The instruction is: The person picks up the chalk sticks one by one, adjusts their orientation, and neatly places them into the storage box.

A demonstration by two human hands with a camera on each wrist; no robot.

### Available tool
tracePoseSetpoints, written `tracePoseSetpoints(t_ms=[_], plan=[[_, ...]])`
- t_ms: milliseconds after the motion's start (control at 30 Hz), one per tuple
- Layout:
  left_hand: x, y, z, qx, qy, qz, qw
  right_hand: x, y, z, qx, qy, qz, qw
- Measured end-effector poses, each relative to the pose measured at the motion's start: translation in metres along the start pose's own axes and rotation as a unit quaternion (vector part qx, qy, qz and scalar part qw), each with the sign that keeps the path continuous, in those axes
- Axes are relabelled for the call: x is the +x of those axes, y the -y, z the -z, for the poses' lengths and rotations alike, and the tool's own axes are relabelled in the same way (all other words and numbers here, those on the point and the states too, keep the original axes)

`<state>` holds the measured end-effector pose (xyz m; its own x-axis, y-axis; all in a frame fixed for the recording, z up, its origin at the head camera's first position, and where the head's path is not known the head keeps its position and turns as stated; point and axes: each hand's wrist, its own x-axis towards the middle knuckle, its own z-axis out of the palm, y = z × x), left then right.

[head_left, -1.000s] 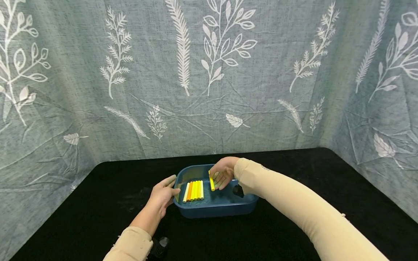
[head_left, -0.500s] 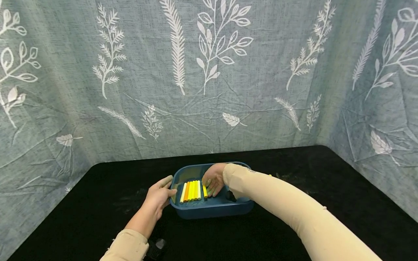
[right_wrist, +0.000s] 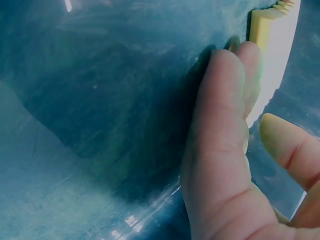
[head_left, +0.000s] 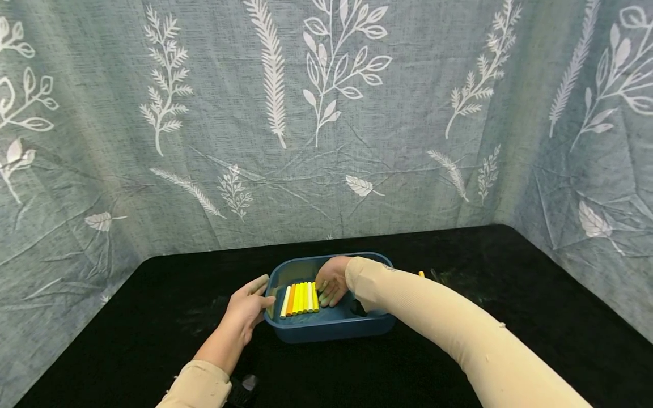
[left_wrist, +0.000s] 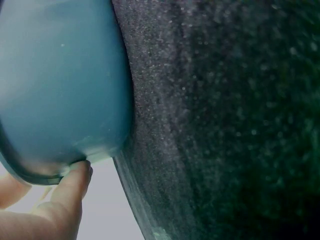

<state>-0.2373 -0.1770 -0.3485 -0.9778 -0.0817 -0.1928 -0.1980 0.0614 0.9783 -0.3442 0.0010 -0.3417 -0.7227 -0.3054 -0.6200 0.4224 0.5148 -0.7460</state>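
A row of white, orange and yellow chalk sticks (head_left: 300, 299) lies side by side in the left part of a blue plastic tub (head_left: 336, 330). My left hand (head_left: 244, 306) holds the tub's left end, thumb over the rim and fingers outside; the left wrist view shows fingertips (left_wrist: 75, 175) at the rim. Inside the tub, my right hand (head_left: 333, 283) is at the right end of the row, beside a yellow chalk stick (head_left: 316, 303). In the right wrist view its fingers (right_wrist: 220, 110) are extended alongside the yellow stick (right_wrist: 259, 27), with the thumb (right_wrist: 287, 145) apart from them.
The tub stands on a black-covered table (head_left: 204, 306). Beyond my right forearm, the end of an orange-yellow stick (head_left: 421, 274) shows on the table. A grey-green leaf-patterned curtain (head_left: 214, 113) surrounds the back and sides.
My right hand has lowered a yellow chalk stick into the tub and moved it left against the row's right end. The left hand has kept its hold on the tub.
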Motion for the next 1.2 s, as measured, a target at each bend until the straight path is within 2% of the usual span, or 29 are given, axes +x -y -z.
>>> tracePoseSetpoints(t_ms=[333, 533, 733, 900, 1200], plan=[[0.0, 0.001, -0.001, -0.003, -0.002, 0.005, 1.0, -0.003, -0.002, 0.0, 0.01, 0.001, 0.008, 0.9999], [0.0, 0.001, -0.002, -0.006, 0.0, 0.005, 1.0, -0.009, 0.0, 0.008, 0.01, -0.004, 0.008, 0.9999], [0.0, -0.001, -0.001, -0.008, 0.003, 0.005, 1.0, -0.026, 0.011, 0.028, 0.007, 0.004, 0.038, 0.9992], [0.0, -0.001, -0.001, -0.007, 0.006, 0.004, 0.9999, -0.045, 0.017, 0.048, 0.026, 0.008, 0.05, 0.9984], [0.0, 0.0, -0.002, -0.001, 0.009, -0.003, 1.0, -0.077, 0.002, 0.091, 0.048, 0.012, 0.092, 0.9945]])
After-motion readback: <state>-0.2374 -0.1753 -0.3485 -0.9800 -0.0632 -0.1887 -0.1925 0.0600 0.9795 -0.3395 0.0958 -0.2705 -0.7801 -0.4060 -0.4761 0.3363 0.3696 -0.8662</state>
